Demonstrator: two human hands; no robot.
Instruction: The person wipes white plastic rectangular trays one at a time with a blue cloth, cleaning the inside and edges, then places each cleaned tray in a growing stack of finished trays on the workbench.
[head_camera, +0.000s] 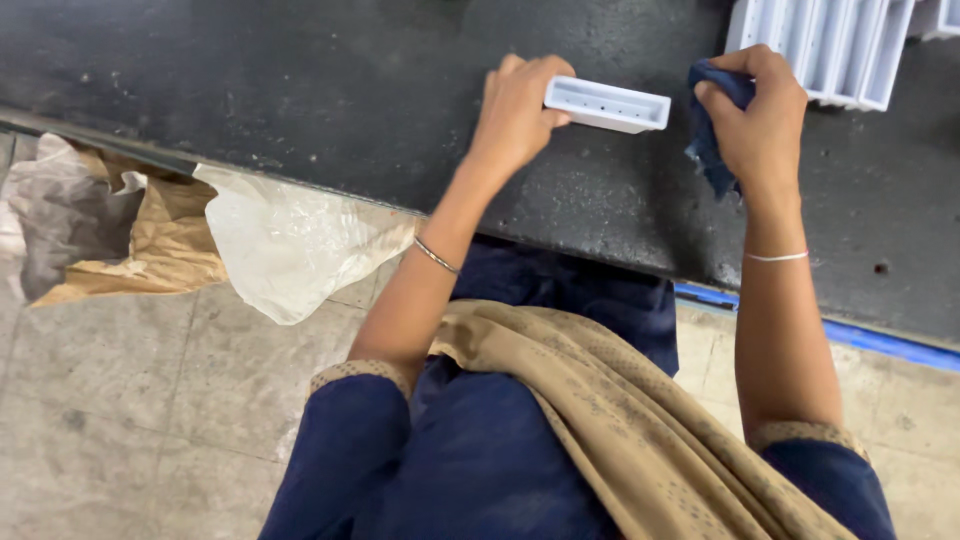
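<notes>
My left hand grips one end of a small white rectangular plastic part, holding it level above the dark worktop. The part is hollow, with its open side facing up. My right hand is closed around a bunched dark blue cloth, right beside the free end of the white part. A thin bangle sits on each wrist.
A stack of similar white plastic parts lies at the far right of the worktop. A clear plastic bag and crumpled brown paper hang over the near edge at left. Tiled floor lies below, with a blue strip along the edge.
</notes>
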